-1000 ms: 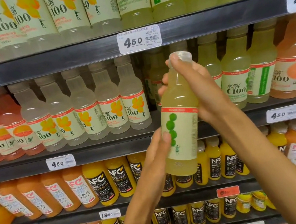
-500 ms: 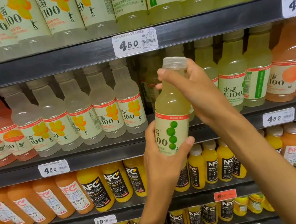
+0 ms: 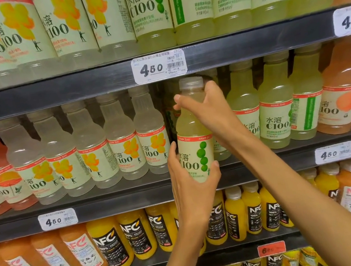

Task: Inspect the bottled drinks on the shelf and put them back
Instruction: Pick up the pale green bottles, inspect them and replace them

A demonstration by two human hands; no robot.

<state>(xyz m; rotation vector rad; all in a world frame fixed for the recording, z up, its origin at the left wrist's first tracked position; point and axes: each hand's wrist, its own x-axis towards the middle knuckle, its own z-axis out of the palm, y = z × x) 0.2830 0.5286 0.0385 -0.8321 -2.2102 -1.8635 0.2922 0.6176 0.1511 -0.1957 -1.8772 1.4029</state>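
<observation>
A pale green C100 bottle with green circles on its label stands upright in front of the middle shelf, its label facing me. My left hand grips its lower part from below, thumb on the left and fingers on the right. My right hand holds the neck and shoulder just below the clear cap. The bottle's base is hidden by my left palm. It sits before a gap in the row between the clear bottles and the green ones.
Clear C100 bottles with yellow labels stand left of the gap, green C100 bottles right of it, orange ones further right. The upper shelf edge with a 4.50 price tag hangs just above the cap. NFC juice bottles fill the shelf below.
The bottle has turned so its label front faces me and has moved up and toward the shelf gap. My left hand shifted from touching its side to gripping its bottom.
</observation>
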